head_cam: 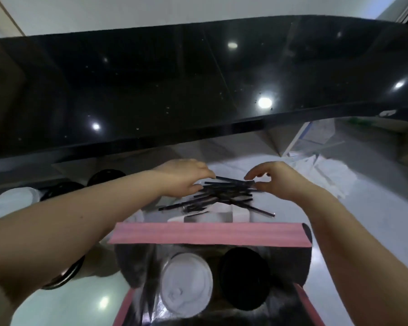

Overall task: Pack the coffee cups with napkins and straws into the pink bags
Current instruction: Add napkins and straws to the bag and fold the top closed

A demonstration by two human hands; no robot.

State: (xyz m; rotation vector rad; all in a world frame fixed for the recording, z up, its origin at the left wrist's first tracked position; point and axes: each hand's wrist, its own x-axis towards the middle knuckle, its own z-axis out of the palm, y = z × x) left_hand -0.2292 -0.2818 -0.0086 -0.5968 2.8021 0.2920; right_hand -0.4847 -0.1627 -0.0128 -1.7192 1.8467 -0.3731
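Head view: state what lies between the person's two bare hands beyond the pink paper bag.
A loose pile of thin black straws lies between the left hand and right hand, in the head view.

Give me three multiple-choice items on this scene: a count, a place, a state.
1. How many lidded cups stand in the pink paper bag?
A. one
B. two
C. four
2. Where does the pile of thin black straws lie?
A. inside the bag
B. on the pale counter beyond the bag
C. on the black shelf
3. The bag's top is:
A. open
B. folded shut
C. taped shut
Key: 1 B, a white-lidded cup and a black-lidded cup stand inside; 2 B, the pile lies past the bag's far rim, between the left hand and the right hand; 3 A, both lids show through its mouth.
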